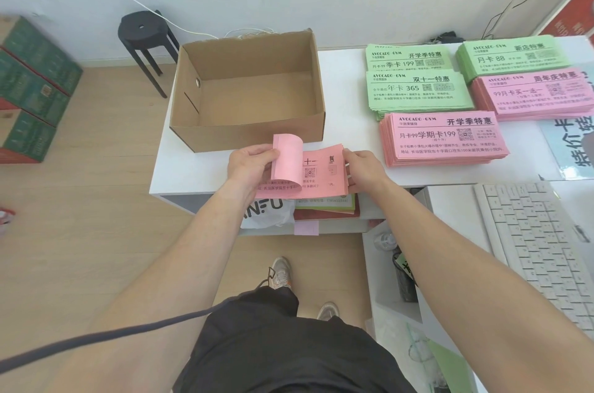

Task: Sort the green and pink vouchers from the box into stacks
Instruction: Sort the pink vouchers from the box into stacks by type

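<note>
Pink voucher stack (321, 182), left fingers (269, 154) pinching its curled-back sheets, right fingers (349, 155) clamped on its right end.

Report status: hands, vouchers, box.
Left hand bends back top sheets of pink paper voucher stack; right hand grips its right edge. Brown cardboard box empty. Nothing in the way.
</note>
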Motion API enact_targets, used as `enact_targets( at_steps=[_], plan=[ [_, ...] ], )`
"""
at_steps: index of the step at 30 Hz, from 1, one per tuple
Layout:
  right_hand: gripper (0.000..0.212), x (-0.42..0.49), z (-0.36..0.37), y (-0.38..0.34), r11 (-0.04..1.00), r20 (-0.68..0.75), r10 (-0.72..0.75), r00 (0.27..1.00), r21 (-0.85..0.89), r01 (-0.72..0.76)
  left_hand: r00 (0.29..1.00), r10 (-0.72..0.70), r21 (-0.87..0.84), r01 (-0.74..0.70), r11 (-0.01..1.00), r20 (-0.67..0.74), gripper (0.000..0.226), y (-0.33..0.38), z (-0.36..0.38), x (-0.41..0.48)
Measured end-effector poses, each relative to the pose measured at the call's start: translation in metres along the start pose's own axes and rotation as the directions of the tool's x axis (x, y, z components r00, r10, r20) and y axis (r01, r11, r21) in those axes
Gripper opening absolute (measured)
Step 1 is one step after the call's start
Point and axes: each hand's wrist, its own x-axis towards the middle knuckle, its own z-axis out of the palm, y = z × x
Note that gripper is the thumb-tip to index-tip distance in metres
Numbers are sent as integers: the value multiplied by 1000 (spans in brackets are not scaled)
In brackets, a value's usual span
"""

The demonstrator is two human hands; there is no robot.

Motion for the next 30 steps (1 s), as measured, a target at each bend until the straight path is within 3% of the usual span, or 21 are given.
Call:
enact_targets(
  at_steps=[5,10,14,16,20,22,26,29,30],
  plan=[
    [43,-1,0,-3,1000,5,-4,1000,8,4,1000,-1,2,1,1000,16,29,1,-9,4],
    [48,0,-1,-2,1000,-22,-19,1000,10,19,1000,9,-9,-9,1000,22,17,1,-4,2],
    [50,-2,-1,-4,999,-5,-18,1000,36,18,998,-9,70,13,997,-57,17,1,-4,5],
    [44,-2,-2,-4,999,5,-26,1000,21,26,996,-8,102,17,995,-90,20,1,-7,7],
    [12,0,-2,-3,990,11,-55,998,-126,56,992,32,153,-12,988,-123,21,5,-13,4],
    [9,1,-2,0,985,10,-53,999,-163,54,990,54,149,-34,988,-133,27,7,-15,2],
    [19,-1,3,2,973,-53,-98,994,-215,84,991,59,141,-41,989,-123,24,6,-12,3],
    [54,-9,10,-2,931,-140,-185,973,-342,127,995,63,170,-50,984,-74,16,4,1,0],
    [57,-10,11,-3,902,-184,-221,958,-413,129,996,65,183,-53,982,-59,16,3,6,-1]
  ],
)
